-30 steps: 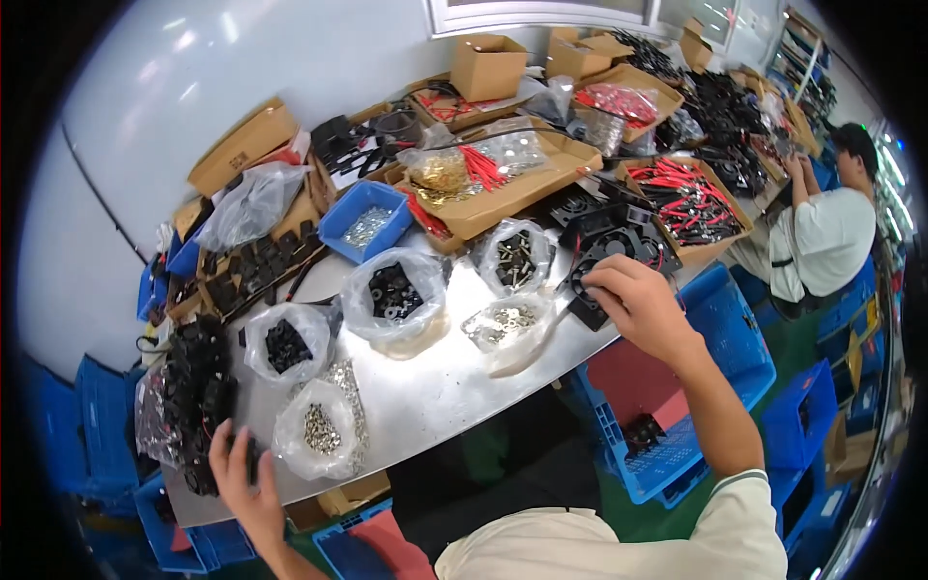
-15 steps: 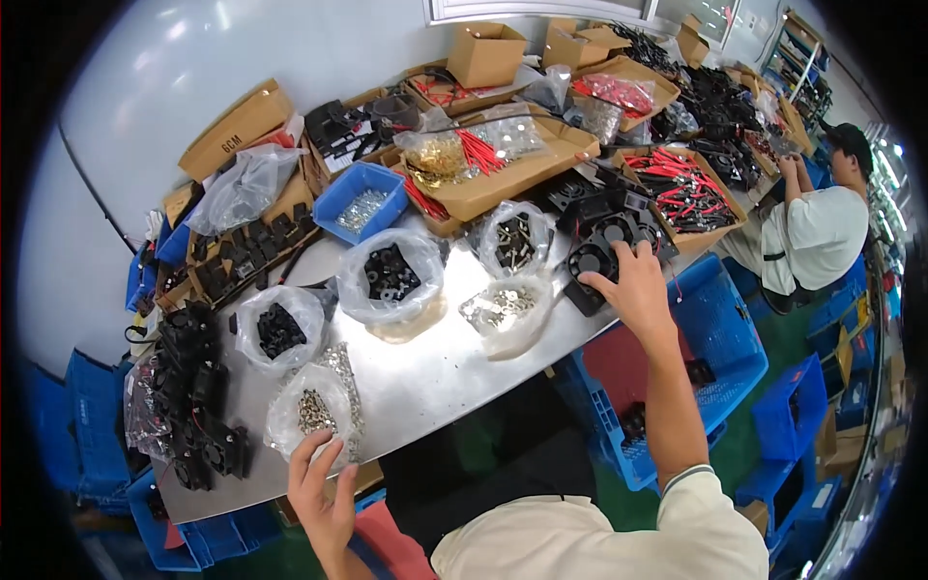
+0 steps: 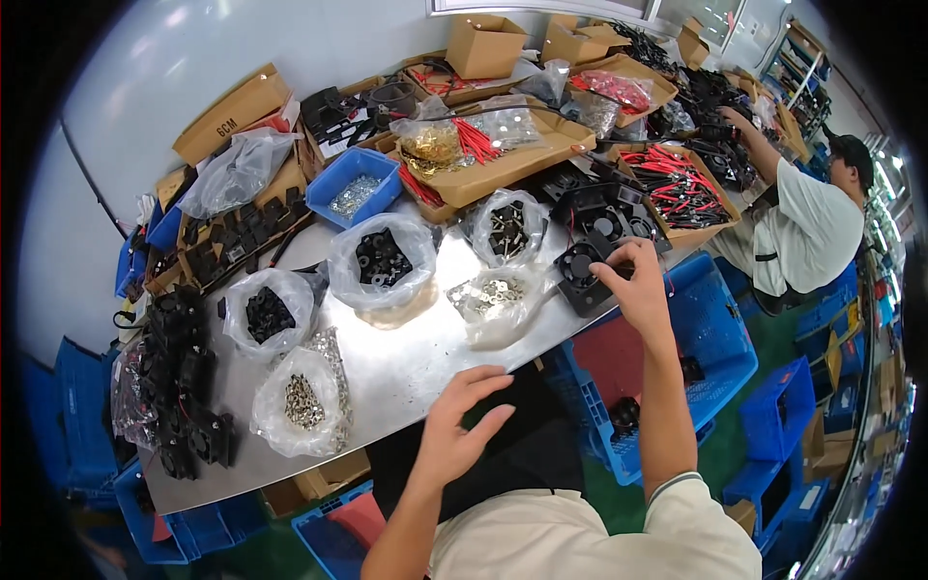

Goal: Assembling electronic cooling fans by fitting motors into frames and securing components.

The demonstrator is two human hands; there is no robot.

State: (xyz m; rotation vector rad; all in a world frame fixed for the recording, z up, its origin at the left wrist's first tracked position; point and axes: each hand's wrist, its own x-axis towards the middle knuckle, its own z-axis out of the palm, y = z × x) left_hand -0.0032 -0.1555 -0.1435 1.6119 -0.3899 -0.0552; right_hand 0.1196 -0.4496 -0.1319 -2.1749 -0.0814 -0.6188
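Observation:
At the right end of the metal table, my right hand (image 3: 636, 288) is closed with thumb and fingertips at the edge of a square black cooling fan (image 3: 578, 269). A second black fan (image 3: 606, 224) sits just behind it. My left hand (image 3: 462, 425) hovers at the table's front edge with thumb and fingers apart, holding nothing. The closest thing on the table to it is a clear bag of silvery small metal parts (image 3: 498, 302). Beside that stands a bag of dark and metallic pieces (image 3: 509, 230).
Bags of black parts (image 3: 387, 259) and metal nuts (image 3: 304, 401) stand leftward, with a pile of black fans (image 3: 184, 387) at the left end. Cartons (image 3: 483, 176) line the back. A blue crate (image 3: 715, 338) stands below my right arm. A co-worker (image 3: 812, 227) sits at right.
My left hand has moved right, away from the bag of nuts, to the table's front middle. My right hand's spread fingers have drawn together at the fan. The co-worker's arm reaches farther out.

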